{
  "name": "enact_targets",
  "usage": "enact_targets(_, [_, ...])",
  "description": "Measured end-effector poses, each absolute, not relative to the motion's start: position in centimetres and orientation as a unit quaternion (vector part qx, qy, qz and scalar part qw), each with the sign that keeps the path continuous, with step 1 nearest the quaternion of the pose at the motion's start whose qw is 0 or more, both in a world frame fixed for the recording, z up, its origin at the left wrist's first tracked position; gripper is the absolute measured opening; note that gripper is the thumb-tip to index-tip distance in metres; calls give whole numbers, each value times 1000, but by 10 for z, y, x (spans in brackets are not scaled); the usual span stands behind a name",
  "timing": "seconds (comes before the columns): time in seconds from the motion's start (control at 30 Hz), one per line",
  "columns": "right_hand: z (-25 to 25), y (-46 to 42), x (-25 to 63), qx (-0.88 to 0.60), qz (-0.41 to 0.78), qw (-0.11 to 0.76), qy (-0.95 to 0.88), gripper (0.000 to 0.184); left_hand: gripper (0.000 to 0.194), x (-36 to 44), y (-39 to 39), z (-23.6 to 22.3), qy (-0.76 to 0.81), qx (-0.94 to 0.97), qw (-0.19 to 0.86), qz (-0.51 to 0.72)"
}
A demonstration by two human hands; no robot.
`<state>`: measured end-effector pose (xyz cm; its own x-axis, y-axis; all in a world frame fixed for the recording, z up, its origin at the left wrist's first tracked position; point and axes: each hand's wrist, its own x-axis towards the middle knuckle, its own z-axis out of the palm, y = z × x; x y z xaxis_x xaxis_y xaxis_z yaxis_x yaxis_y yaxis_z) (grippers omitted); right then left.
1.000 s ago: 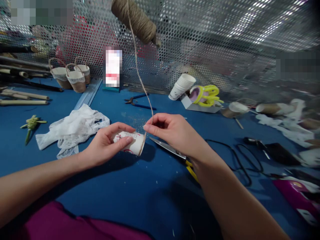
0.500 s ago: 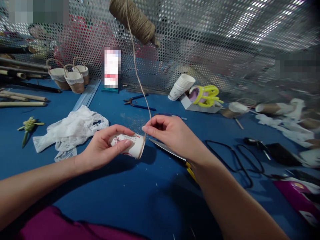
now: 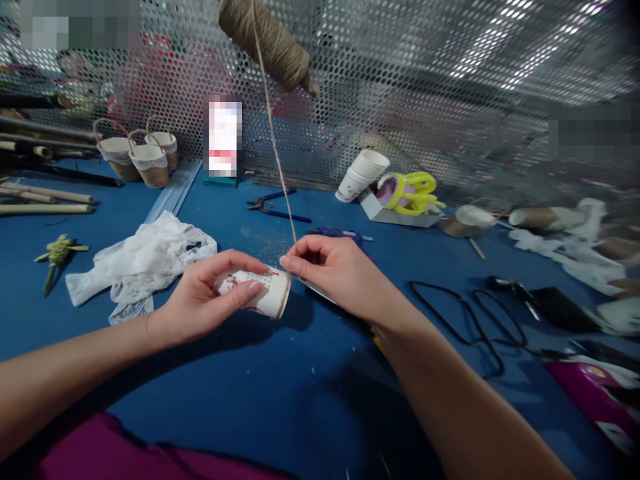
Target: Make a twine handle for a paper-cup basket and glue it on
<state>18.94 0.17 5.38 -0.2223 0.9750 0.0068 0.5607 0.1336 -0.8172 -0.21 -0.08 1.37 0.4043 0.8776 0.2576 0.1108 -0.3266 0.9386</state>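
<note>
My left hand (image 3: 220,287) is wrapped round a white printed paper cup (image 3: 273,293), which lies tilted on its side above the blue table. A strand of brown twine circles the cup close to its right-hand end. My right hand (image 3: 325,267) pinches that twine (image 3: 281,177) between thumb and fingertips, right beside the cup's edge. From there the strand runs up to a large twine spool (image 3: 267,43) mounted at the top. Scissors lie under my right hand and wrist, with their yellow handle (image 3: 377,339) partly hidden.
White lace (image 3: 145,263) lies left of the cup. Behind are pliers (image 3: 280,205), a blue glue gun (image 3: 335,233), stacked paper cups (image 3: 363,175) and small twine-covered baskets (image 3: 150,167). A black cord (image 3: 460,313) curls on the right.
My right hand has shifted slightly left, closer to the cup's upper edge, bringing the twine with it. More of the scissors is now covered. My left hand and the cup have barely moved.
</note>
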Motion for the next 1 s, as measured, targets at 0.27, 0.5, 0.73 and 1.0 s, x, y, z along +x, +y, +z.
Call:
enact_targets(0.27, [50,3,189,-545,386,288,-686,20,15,-3,-1,12,347,697,460,426])
enact_targets(0.5, [47,5,186,-557,389,276,-680,24,19,-2,1,11,364,663,493,431])
enact_targets(0.73, [44,13,193,-632,299,281,-658,23,25,1,7,8,370,573,584,440])
enact_targets(1.0, [93,-42,181,-506,195,268,-796,14,23,1,9,8,385,596,536,458])
